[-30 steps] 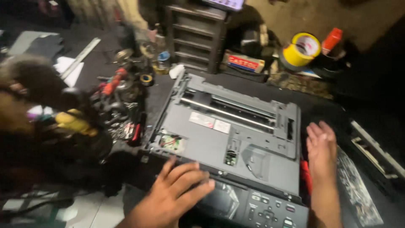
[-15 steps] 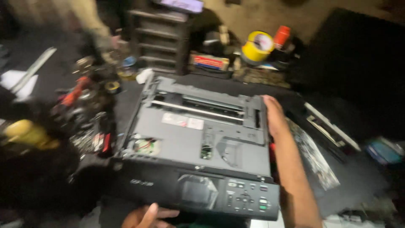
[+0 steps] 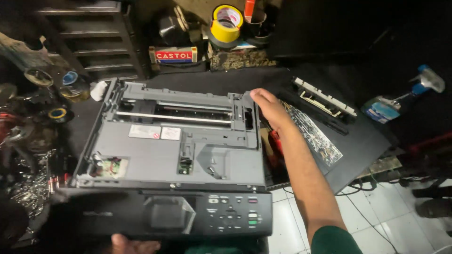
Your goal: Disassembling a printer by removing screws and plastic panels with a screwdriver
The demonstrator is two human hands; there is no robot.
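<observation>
From the head camera we look down on an opened grey printer [image 3: 179, 146], its cover off so that the metal rail and a small green circuit board show; it sits on a dark workbench and serves as our landmark. Our right hand [image 3: 270, 108] reaches along the printer's right side, arm stretched forward and green sleeve at the elbow, fingers laid flat against the far right corner of the frame, apparently to steady or turn the body. Our left hand [image 3: 134, 245] shows only as a few fingers under the printer's front edge, below the black control panel [image 3: 233, 214]; we cannot tell whether it grips or merely props. Behind the printer stands a yellow tape roll [image 3: 226, 23], and to its right lies a detached black panel [image 3: 325, 101]. Left of the printer, loose tools and screws [image 3: 28, 178] are heaped.
</observation>
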